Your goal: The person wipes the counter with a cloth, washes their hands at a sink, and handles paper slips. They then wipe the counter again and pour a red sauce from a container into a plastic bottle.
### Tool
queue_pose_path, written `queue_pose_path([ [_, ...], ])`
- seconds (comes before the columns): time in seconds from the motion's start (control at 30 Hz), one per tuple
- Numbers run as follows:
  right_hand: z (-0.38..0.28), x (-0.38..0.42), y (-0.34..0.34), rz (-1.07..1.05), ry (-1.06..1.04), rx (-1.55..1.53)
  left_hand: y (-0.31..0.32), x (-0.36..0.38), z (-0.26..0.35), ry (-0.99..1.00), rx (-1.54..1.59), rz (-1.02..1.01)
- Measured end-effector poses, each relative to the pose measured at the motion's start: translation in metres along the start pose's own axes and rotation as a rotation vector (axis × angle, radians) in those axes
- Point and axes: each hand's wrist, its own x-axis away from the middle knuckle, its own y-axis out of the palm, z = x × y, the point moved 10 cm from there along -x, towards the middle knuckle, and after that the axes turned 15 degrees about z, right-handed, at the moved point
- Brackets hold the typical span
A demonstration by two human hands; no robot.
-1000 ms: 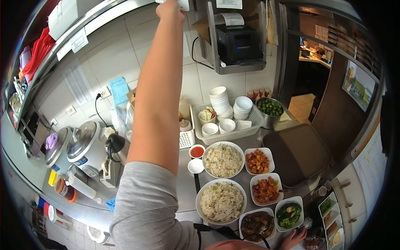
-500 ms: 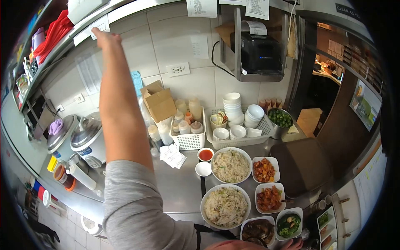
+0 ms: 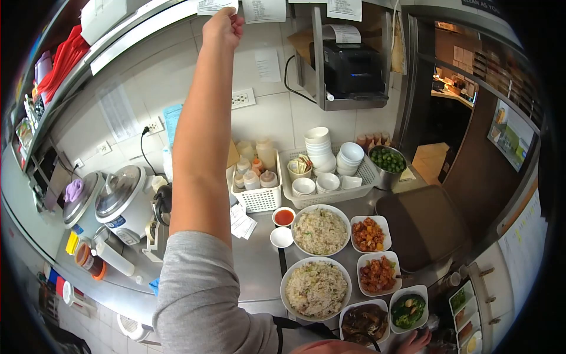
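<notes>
My left hand (image 3: 224, 28) is raised to the rail at the top of the head view, its fingers pinched on a paper receipt (image 3: 217, 6). My right hand (image 3: 417, 342) shows only in part at the bottom edge, fingers apart, next to a square bowl of green vegetables (image 3: 408, 311) and a bowl of dark brown food (image 3: 365, 324). Two round bowls of fried rice, the far one (image 3: 321, 230) and the near one (image 3: 316, 289), stand on the steel counter. Beside them are two square bowls of reddish glazed pieces, far (image 3: 368, 234) and near (image 3: 378, 274).
A red sauce cup (image 3: 283, 217) and small white cup (image 3: 281, 237) sit by the rice. Behind are a squeeze-bottle basket (image 3: 257, 202), a basket of white bowls (image 3: 330, 196) and a receipt printer (image 3: 355, 69). Rice cookers (image 3: 122, 200) stand left; a brown tray (image 3: 421, 230) lies right.
My left hand has moved right along the rail with the receipt, now beside other hanging receipts. The view has shifted slightly. The food bowls stay in place.
</notes>
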Motion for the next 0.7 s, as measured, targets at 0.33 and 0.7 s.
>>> queue_pose_path([
  [0.33,0.019,0.007,0.014,-0.064,0.075,-0.045,-0.007,0.025,-0.034,-0.099,0.135,0.055],
  [0.7,0.021,0.007,0.02,-0.125,0.102,-0.085,0.138,0.131,-0.131,1.531,-0.716,-0.147],
])
